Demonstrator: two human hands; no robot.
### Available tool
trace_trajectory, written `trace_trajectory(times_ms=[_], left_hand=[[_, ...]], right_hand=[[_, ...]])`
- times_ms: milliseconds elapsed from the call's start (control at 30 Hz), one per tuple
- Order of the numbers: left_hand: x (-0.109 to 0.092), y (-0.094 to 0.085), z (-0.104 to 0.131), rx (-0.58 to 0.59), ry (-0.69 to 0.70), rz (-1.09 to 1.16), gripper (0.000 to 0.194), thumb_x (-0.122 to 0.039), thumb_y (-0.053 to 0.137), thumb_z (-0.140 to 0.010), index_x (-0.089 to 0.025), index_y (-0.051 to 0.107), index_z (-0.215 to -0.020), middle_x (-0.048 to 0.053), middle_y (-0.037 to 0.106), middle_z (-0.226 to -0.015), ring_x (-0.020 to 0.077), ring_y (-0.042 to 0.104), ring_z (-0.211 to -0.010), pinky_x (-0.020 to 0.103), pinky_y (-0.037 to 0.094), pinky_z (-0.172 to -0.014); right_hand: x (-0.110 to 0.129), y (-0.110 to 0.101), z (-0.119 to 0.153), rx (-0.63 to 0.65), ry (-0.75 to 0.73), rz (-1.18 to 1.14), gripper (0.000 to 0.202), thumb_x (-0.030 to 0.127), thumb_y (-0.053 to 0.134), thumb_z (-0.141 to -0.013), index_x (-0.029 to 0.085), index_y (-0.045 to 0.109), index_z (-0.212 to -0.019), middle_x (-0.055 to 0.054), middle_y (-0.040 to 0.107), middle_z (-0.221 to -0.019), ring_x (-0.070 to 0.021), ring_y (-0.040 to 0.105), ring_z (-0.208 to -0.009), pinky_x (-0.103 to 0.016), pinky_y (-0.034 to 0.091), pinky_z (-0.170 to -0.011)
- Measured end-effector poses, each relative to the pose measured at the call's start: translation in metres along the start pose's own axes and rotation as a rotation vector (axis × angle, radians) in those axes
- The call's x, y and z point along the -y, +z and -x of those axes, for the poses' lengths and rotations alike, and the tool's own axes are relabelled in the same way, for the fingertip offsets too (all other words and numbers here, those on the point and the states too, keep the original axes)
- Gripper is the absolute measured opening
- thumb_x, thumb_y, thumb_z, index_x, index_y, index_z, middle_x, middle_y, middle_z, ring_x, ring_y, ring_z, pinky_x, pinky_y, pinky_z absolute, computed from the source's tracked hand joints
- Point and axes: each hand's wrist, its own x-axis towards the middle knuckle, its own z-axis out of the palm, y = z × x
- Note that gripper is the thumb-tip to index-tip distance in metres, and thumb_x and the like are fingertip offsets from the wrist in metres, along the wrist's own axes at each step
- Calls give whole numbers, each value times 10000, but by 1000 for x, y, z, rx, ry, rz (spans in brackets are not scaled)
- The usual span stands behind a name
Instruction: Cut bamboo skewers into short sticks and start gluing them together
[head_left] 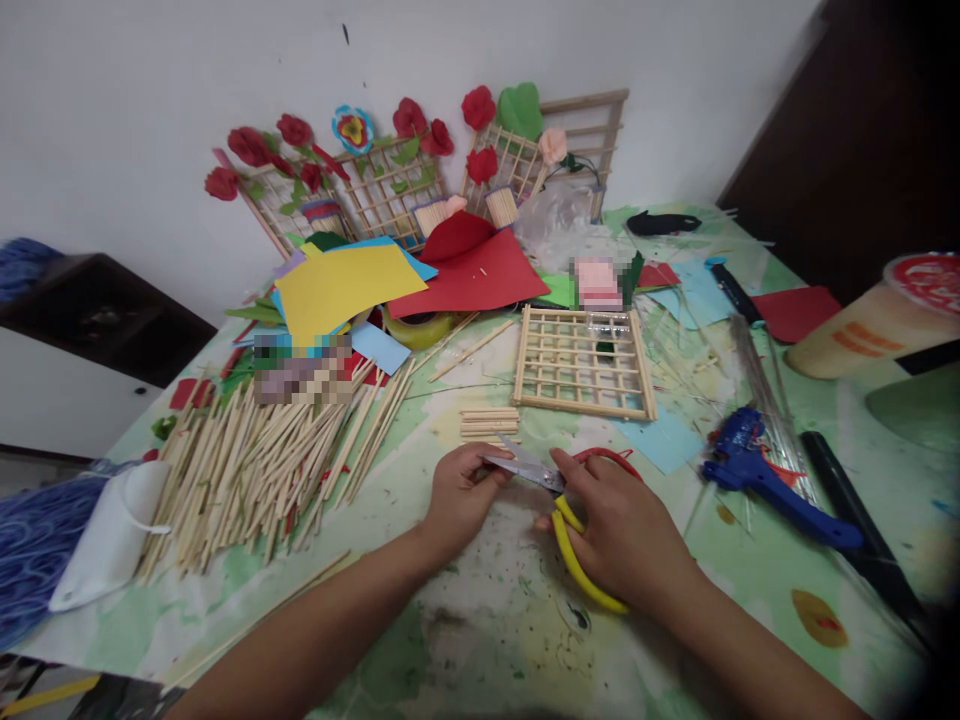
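Observation:
My right hand (619, 520) grips a pair of scissors (534, 470) with one yellow and one red handle loop. The blades are apart and point left. At their tips my left hand (466, 495) is closed in a pinch, and whatever lies between its fingers is too small or hidden to name. Just beyond the left hand rests a small row of short cut sticks (487, 424). Behind the scissors lies a grid panel of thin sticks (583, 362). A large heap of loose sticks (247, 460) spreads to the left of my hands.
A blue glue gun (776, 480) lies at the right beside thin clear rods (772, 400) and a lidded drink cup (885, 315). Yellow paper (349, 290) and red paper (480, 275) lie at the back. Stick trellises (386, 190) with paper flowers lean on the wall.

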Motion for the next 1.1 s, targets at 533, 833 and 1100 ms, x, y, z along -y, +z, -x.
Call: trace_trajectory(times_ms=[533, 833, 1100], left_hand=[[-1, 0, 1, 28, 113, -133, 93, -255, 650, -761, -170, 689, -768, 44, 691, -736, 148, 628, -677, 243, 491, -624], [-3, -27, -43, 57, 190, -406, 133, -281, 577, -811, -197, 680, -824, 43, 685, -825, 173, 608, -802, 296, 466, -768], [11, -11, -62, 367, 276, -527, 141, -251, 574, -802, -200, 704, -817, 62, 684, -836, 202, 596, -825, 333, 440, -782]], right_hand=[[-7, -8, -3, -24, 36, 0, 450, 468, 446, -852, 160, 548, -1163, -80, 688, -853, -230, 641, -743, -302, 421, -604], [-40, -29, -26, -156, 292, 221, 520, 400, 506, -792, 174, 478, -1259, -117, 666, -983, -264, 626, -775, -304, 373, -561], [-57, -31, -56, -146, 232, 264, 427, 289, 492, -779, 135, 529, -1176, -148, 625, -1011, -279, 579, -928, -330, 403, -718]])
